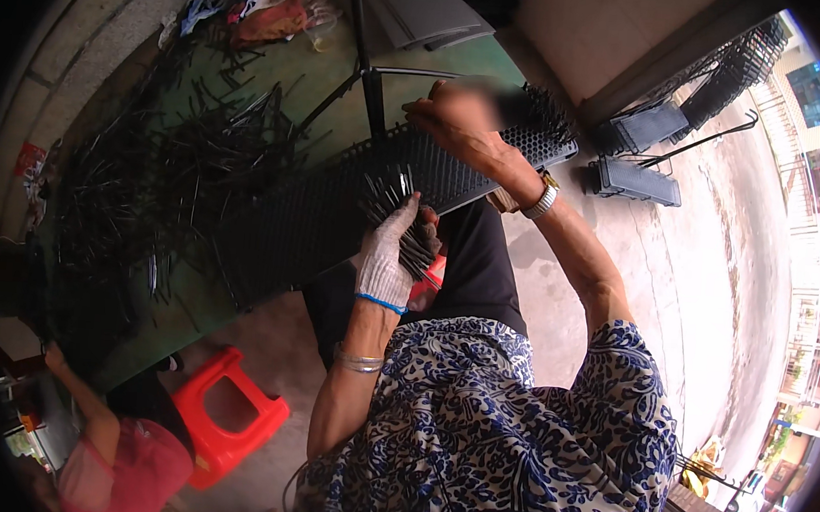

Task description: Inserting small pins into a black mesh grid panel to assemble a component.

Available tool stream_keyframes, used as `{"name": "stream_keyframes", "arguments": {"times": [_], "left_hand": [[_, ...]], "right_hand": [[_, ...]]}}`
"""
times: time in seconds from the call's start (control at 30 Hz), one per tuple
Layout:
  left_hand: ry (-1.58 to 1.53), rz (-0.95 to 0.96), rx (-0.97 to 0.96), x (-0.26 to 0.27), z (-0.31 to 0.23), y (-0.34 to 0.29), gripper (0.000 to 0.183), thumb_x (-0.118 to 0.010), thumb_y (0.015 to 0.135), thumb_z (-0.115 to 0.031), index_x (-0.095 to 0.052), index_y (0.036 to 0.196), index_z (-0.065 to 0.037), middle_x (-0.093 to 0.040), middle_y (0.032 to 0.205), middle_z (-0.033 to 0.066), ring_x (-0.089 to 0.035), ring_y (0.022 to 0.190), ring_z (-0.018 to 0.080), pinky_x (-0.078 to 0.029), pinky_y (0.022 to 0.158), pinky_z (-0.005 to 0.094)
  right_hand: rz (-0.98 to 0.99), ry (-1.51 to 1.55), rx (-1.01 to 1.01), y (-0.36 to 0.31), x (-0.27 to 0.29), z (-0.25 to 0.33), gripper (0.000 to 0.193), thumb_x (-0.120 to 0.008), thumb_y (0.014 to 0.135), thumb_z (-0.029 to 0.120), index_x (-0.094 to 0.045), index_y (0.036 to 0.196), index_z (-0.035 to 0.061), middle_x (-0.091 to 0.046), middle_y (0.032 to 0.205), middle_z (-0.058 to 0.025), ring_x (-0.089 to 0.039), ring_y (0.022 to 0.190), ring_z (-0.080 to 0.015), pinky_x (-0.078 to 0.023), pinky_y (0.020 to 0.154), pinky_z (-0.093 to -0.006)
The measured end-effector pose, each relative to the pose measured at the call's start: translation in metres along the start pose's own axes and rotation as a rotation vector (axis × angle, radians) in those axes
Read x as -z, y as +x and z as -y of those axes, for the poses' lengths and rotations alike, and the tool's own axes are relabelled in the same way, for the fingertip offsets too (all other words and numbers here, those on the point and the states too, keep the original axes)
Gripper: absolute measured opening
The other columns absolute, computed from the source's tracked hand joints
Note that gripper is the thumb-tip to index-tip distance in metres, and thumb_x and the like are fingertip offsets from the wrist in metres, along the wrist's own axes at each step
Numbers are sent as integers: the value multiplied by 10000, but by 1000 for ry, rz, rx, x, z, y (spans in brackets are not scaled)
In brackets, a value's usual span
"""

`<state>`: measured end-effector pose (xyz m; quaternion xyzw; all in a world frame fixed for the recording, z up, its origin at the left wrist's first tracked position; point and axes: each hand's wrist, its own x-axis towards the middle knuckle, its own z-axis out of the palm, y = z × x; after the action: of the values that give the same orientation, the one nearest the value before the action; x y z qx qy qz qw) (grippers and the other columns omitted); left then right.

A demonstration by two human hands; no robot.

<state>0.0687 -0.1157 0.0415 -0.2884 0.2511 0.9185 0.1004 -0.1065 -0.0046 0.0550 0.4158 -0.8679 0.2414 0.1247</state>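
My left hand (390,250), in a white knitted glove with a blue cuff, is closed around a bundle of thin black strips (388,190) that fan out above the thumb. Beneath it lies a long black perforated board (331,184), slanting across the table edge and over my lap. My bare right hand (466,134) is bent over the board's far right part, fingers drawn together. Part of that hand is blurred, and what its fingertips hold cannot be made out. Many loose black strips (218,143) lie heaped on the green table, left of the board.
A dark metal stand (371,101) rises behind the board. Grey sheets (418,9) and a plastic bag (272,20) lie at the table's far side. A red stool (228,414) and a person in pink (134,470) are at lower left. Black racks (634,181) stand on the right.
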Motion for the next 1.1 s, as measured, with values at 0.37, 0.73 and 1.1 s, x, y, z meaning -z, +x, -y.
{"name": "stream_keyframes", "arguments": {"times": [0.37, 0.73, 1.1], "left_hand": [[45, -8, -13, -6, -2, -7, 183, -628, 904, -220, -640, 1038, -95, -655, 796, 39, -613, 601, 126, -515, 522, 258], [173, -36, -19, -15, 0, -4, 190, -646, 887, -208, -654, 1016, -69, -679, 822, 69, -655, 654, 160, -523, 516, 278], [-62, -2, -61, -19, 6, 0, 151, -628, 897, -168, -607, 981, -44, -656, 913, 124, -664, 811, 248, -591, 664, 393]], "right_hand": [[174, 614, -201, -26, 39, 33, 310, -644, 869, 273, -661, 1041, 16, -632, 809, -126, -625, 751, -210, -496, 680, -323], [531, 980, -441, -38, 51, 30, 189, -622, 882, 174, -640, 949, -2, -642, 805, -46, -623, 750, -111, -505, 672, -251], [-236, 588, -305, -29, 58, 7, 64, -560, 892, 34, -583, 916, -21, -664, 757, -86, -662, 718, -148, -521, 668, -263]]}}
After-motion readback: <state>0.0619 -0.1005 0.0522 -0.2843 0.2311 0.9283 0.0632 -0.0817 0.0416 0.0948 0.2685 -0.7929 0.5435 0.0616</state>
